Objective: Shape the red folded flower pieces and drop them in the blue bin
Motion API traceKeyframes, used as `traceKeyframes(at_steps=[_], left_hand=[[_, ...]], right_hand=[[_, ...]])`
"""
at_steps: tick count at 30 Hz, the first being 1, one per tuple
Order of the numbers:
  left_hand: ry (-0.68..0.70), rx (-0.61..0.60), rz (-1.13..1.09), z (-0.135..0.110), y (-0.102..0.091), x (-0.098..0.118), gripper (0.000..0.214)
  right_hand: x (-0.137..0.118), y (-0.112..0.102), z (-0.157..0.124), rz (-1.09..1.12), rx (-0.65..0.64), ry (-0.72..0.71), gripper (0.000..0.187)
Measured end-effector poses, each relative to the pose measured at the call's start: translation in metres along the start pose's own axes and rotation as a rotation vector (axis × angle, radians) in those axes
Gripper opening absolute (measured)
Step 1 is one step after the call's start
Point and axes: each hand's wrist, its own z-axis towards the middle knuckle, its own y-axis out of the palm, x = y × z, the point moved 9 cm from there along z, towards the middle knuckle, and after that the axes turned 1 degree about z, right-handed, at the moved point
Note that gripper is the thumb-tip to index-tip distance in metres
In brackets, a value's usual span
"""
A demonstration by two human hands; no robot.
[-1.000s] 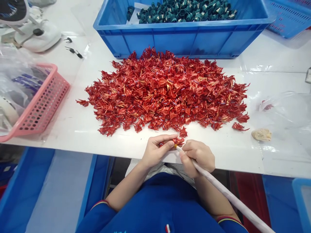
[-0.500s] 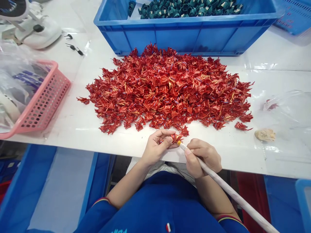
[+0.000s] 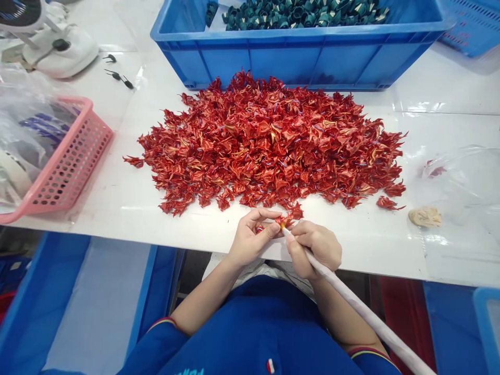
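Observation:
My left hand (image 3: 255,235) is closed, pinching a small red spiky piece (image 3: 286,221) with pointed tips between thumb and fingers. In my right hand (image 3: 315,250) is a long white tube (image 3: 361,308), thin at the front, that runs down to the lower right of the view. Its yellow tip (image 3: 283,226) meets the red piece at my left fingertips; whether it goes inside I cannot tell. Just beyond my hands spreads a large heap of similar red pieces (image 3: 273,140), some showing gold and blue-white streaks. Fingers partly hide the held piece.
A blue bin (image 3: 297,57) of dark green curled pieces (image 3: 304,13) stands behind the heap. At left are a pink basket (image 3: 74,161) with plastic bags and a white fan base (image 3: 58,54). A crumpled beige lump (image 3: 425,216) and clear plastic (image 3: 469,177) lie at right.
My right hand has moved left with the tube, bringing its yellow tip from the edge of the red piece closer in against it. My left hand has hardly moved.

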Motion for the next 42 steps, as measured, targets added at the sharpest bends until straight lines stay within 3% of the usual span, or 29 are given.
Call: traceKeyframes(at_steps=[5,9,13,17,21,26,32,42], left_hand=[[-0.002,-0.023,-0.018,0.000,0.003,0.000,0.040],[0.016,-0.015,-0.021,0.000,0.002,0.001,0.039],[0.008,-0.009,-0.007,0.000,0.000,-0.001,0.040],[0.016,0.005,0.011,0.000,-0.003,-0.001,0.040],[-0.012,-0.020,-0.035,0.001,0.000,-0.003,0.041],[-0.012,-0.043,-0.101,0.000,0.002,-0.004,0.038],[-0.070,-0.099,-0.179,-0.001,0.007,-0.010,0.040],[-0.088,-0.109,-0.182,-0.002,0.008,-0.008,0.035]], right_hand=[[0.000,-0.005,0.000,0.001,0.065,0.002,0.028],[0.001,0.002,0.000,0.092,-0.011,0.011,0.029],[0.002,-0.005,0.000,0.046,0.059,0.024,0.028],[0.001,0.006,0.001,0.108,-0.077,0.028,0.029],[0.003,-0.003,0.000,0.056,0.037,0.036,0.027],[0.000,0.008,0.002,0.216,-0.105,0.016,0.029],[0.002,-0.001,0.001,0.239,-0.018,0.036,0.028],[0.001,-0.005,-0.001,0.166,0.020,0.027,0.026]])
